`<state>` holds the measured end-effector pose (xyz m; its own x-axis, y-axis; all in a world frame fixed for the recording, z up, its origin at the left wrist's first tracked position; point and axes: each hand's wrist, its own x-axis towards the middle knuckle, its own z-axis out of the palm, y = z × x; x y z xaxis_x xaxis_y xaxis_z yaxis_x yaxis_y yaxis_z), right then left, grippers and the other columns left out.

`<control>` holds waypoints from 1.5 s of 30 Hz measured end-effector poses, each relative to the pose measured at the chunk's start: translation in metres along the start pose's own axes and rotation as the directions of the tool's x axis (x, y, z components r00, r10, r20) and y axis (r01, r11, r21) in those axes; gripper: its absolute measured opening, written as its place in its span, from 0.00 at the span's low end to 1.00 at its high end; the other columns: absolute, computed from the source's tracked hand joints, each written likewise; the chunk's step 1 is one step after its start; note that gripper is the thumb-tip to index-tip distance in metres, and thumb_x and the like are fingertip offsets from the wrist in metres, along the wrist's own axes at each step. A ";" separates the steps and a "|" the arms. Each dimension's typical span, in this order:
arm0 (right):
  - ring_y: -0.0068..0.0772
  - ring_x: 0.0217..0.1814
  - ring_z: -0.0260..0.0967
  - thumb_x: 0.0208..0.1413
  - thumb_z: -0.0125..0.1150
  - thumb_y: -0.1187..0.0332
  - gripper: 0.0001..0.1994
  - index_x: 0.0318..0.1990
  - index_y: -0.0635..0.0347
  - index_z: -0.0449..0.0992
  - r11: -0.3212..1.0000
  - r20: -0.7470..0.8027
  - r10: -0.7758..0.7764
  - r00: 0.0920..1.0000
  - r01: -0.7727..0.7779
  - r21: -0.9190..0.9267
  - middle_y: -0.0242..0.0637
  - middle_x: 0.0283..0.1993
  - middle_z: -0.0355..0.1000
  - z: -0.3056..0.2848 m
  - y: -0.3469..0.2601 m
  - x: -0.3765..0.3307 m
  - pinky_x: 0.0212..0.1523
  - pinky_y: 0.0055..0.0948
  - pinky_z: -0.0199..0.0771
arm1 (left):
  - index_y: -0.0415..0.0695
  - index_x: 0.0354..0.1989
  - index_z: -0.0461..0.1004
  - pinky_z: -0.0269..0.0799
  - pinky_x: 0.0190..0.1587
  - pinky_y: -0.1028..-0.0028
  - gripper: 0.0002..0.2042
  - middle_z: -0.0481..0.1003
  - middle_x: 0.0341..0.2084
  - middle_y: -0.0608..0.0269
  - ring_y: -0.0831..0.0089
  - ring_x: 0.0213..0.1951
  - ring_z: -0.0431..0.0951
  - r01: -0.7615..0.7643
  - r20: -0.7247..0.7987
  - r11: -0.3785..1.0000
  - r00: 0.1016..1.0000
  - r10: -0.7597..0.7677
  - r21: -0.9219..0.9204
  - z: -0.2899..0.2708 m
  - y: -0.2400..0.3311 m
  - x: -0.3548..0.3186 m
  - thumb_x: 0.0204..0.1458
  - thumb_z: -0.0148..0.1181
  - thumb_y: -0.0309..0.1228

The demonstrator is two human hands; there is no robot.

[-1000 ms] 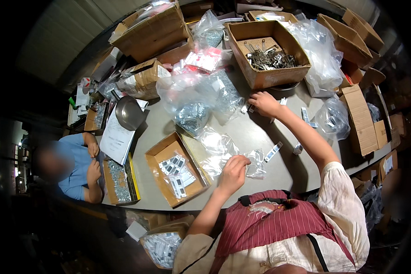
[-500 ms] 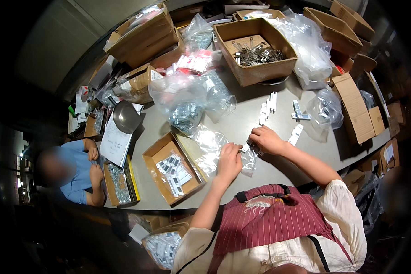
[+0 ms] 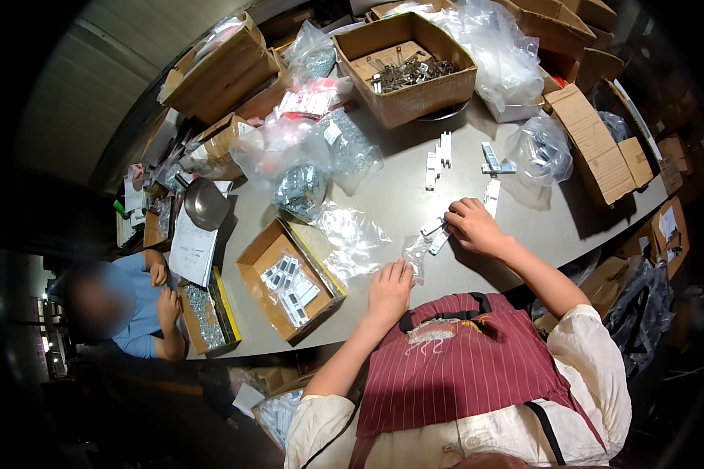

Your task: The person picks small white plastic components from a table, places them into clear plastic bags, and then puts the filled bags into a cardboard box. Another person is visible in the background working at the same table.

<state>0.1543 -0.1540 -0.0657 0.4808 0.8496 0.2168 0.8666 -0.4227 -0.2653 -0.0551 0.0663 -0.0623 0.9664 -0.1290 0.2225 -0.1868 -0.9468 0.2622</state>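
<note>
My left hand is closed at the near edge of a small clear plastic bag, fingertips pinching it. Farther right, my right hand has its fingers bent around small white-and-grey rectangular pieces, close to the table top. Its palm and some fingertips are hidden. Beyond it lie white strip-shaped pieces in a group, another white piece, and blue-and-white pieces. Left of my left hand, a larger clear bag lies flat.
An open carton holds white packets at my left. A co-worker in a blue shirt sits at far left, beside a box of small metal parts. A metal pan rests on papers. A large carton of metal clips stands at the back.
My hands were together at the small bag; now they are apart. My right hand has moved away to the white-and-grey pieces, while my left stays at the bag. The whole view has shifted slightly.
</note>
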 end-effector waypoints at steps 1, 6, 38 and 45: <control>0.45 0.57 0.67 0.37 0.70 0.72 0.25 0.48 0.59 0.75 1.000 0.008 -0.015 1.000 0.015 -0.014 0.41 0.49 0.70 -0.002 0.001 -0.001 0.61 0.42 0.66 | 0.39 0.52 0.77 0.71 0.55 0.62 0.18 0.77 0.52 0.52 0.57 0.53 0.75 0.003 0.015 1.000 1.000 -0.003 0.012 0.002 0.001 -0.004 0.51 0.63 0.26; 0.45 0.59 0.67 0.38 0.72 0.69 0.25 0.49 0.60 0.75 0.993 0.024 -0.107 0.994 0.109 -0.054 0.43 0.51 0.70 -0.002 0.001 -0.010 0.62 0.42 0.65 | 0.39 0.47 0.78 0.74 0.49 0.63 0.14 0.77 0.47 0.54 0.57 0.47 0.77 0.028 0.010 1.000 1.000 -0.028 -0.004 0.010 0.003 -0.016 0.51 0.64 0.25; 0.60 0.59 0.65 0.54 0.72 0.67 0.32 0.64 0.72 0.67 0.919 -0.012 0.354 0.935 -0.346 0.191 0.57 0.57 0.66 0.004 -0.038 -0.026 0.60 0.47 0.69 | 0.36 0.48 0.69 0.75 0.38 0.46 0.15 0.80 0.28 0.38 0.37 0.34 0.81 0.439 0.223 0.836 0.896 -0.383 -0.328 0.001 -0.006 0.076 0.61 0.62 0.34; 0.58 0.55 0.65 0.52 0.63 0.77 0.29 0.63 0.74 0.67 0.973 -0.078 0.201 0.976 -0.190 0.131 0.57 0.57 0.66 0.017 -0.042 -0.022 0.59 0.49 0.69 | 0.33 0.49 0.63 0.76 0.36 0.45 0.16 0.79 0.26 0.35 0.35 0.32 0.81 0.322 0.231 0.881 0.939 -0.253 -0.345 0.023 -0.009 0.101 0.56 0.59 0.26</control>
<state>0.1052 -0.1495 -0.0748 0.6544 0.7196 0.2321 0.7342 -0.5313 -0.4227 0.0481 0.0545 -0.0642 0.9960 0.0500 -0.0745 0.0858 -0.7743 0.6270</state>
